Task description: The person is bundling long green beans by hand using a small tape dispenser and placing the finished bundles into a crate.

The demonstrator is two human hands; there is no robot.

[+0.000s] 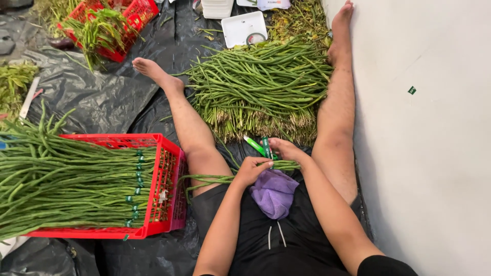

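The person sits on the floor with legs spread over a black plastic sheet [107, 102], back near a pale wall [434, 153]. Both hands meet just above the lap. The left hand [251, 171] has its fingers [264, 164] clamped around a small bunch of long beans [215, 179], whose loose ends trail off over the left thigh toward the red crate. The right hand [285, 149] sits just beside the left, its fingers closed on a strip of green tape [260, 146] that runs up and away from the bunch at a slant; the tape touches the beans where the two hands come together. A purple cloth [275, 193] lies crumpled in the lap, directly under the hands. Between the legs, farther out, is a big heap of loose long beans [261, 87], stems pointing back toward the person. At the person's left stands a red plastic crate [162, 184] stacked full of bundled beans [61, 179], each bundle ringed with a green tape band near the crate's near end. Farther off, a second red basket [134, 15] holds leafy greens, and a white tray [243, 28] with a tape roll on it lies beyond the heap.
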